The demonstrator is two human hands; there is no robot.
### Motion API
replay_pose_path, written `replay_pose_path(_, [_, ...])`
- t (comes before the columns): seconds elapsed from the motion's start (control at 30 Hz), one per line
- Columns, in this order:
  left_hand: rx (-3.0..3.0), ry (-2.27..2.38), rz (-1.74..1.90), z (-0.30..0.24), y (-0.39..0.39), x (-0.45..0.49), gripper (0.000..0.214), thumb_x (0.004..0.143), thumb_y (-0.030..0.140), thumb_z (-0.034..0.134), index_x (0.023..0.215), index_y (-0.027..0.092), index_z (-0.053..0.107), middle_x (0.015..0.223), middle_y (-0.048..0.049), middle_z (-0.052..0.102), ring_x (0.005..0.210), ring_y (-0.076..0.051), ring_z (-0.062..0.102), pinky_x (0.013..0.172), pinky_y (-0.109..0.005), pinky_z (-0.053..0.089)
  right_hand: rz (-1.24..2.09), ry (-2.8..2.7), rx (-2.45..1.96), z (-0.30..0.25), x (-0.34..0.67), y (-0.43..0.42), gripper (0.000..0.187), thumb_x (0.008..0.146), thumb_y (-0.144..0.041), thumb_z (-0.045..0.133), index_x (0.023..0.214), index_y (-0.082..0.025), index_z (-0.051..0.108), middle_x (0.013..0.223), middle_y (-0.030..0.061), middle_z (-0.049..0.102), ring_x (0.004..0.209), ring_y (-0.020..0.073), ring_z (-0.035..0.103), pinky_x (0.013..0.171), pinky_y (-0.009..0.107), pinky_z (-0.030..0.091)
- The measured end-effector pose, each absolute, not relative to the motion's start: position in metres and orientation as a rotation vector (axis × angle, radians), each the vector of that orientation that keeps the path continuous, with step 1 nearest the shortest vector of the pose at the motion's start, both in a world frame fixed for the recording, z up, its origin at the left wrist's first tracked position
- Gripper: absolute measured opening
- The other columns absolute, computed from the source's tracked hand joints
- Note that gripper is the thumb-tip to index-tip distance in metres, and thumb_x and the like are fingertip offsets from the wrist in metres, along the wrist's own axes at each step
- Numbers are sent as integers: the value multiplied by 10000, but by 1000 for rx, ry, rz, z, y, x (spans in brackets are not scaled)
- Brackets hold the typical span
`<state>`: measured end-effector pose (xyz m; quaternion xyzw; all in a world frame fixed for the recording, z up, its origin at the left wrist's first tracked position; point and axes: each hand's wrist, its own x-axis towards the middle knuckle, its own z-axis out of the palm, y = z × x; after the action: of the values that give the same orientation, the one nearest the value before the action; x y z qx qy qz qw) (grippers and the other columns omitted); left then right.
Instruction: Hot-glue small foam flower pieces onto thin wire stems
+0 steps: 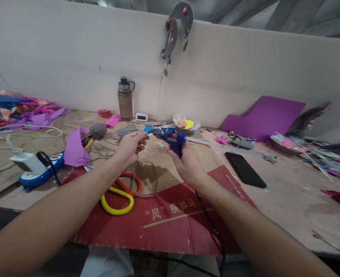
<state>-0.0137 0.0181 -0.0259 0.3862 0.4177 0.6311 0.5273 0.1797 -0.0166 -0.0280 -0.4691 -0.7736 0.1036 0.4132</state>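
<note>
My right hand point(188, 161) is wrapped round the handle of a blue hot glue gun point(175, 139). A long clear glue stick point(216, 144) sticks out of its back, and its nozzle points left. My left hand point(131, 147) pinches a small bright blue piece point(148, 129) close to the nozzle; whether the two touch I cannot tell. Under my left forearm lie scissors with one orange and one yellow handle loop point(118, 212). Loose grey yarn point(155, 181) trails over the red cardboard point(170, 231) below my hands.
At left are a blue power strip point(43, 174) with a charger, a grey yarn ball point(98, 131) and felt scraps point(43, 115). A bottle point(125, 102) stands by the wall. A phone point(244, 169) and purple felt sheet point(264, 117) are at right. The gun's black cord point(213, 223) hangs over the front edge.
</note>
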Motion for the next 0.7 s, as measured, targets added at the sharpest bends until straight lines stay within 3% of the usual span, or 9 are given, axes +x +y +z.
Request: replay_pose_path(0.7, [903,1020,1510,-23,17,-12,209,581,272,777,672,133,649,686,-22,635,522,-46,477,442,-157,331,269,-1947,-1174,-28,179,-18,277,876,-306,453,1097,-152,521,968,153,640,852,264,583,759,416,473])
